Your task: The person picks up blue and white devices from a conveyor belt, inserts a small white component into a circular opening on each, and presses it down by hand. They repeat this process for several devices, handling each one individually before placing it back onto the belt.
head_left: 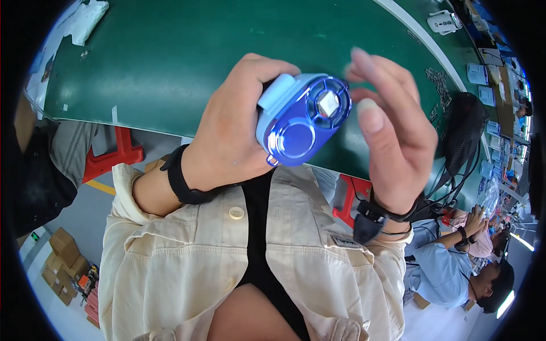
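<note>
My left hand (227,122) is wrapped round a blue handheld device (296,136), its thumb over the far end. The device has a light blue body and a shiny dark blue face. On that face are a plain round disc and a spoked round opening with a small whitish square at its middle. Just right of the device is my right hand (398,131), empty, its fingers apart and a little bent. Its fingertips are slightly blurred and appear not to touch the device. The device is held above the near edge of the green table (170,57).
A black mesh bag (463,133) with cords lies at the right. Small dark parts (438,85) are scattered beside it. A white plastic bag (88,21) sits far left, a white device (445,23) far right. Red stools (116,153) stand below. A co-worker (449,273) sits at right.
</note>
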Motion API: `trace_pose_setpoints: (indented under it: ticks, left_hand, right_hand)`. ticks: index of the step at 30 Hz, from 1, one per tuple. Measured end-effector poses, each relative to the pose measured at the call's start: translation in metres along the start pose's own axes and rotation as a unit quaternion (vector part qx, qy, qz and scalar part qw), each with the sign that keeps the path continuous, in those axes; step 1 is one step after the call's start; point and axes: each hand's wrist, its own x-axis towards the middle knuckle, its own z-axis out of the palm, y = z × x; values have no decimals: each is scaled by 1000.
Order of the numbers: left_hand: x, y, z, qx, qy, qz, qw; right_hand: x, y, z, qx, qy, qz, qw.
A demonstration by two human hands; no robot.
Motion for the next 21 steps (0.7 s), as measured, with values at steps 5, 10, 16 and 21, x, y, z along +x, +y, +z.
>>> trace_pose_setpoints:
  ticks: [5,10,16,21]
  left_hand:
    - [0,0,-4,-56,-15,20,998]
    - [-2,-4,-3,-50,9,24,998]
    - [3,-2,-3,-52,3,11,999]
    - [-1,-6,-6,-36,3,32,999]
  right_hand:
    - [8,6,12,277,-75,149,946]
    - [13,10,15,359,-132,148,912]
    - [14,13,20,365,-92,119,919]
    - [9,10,23,266,-92,92,955]
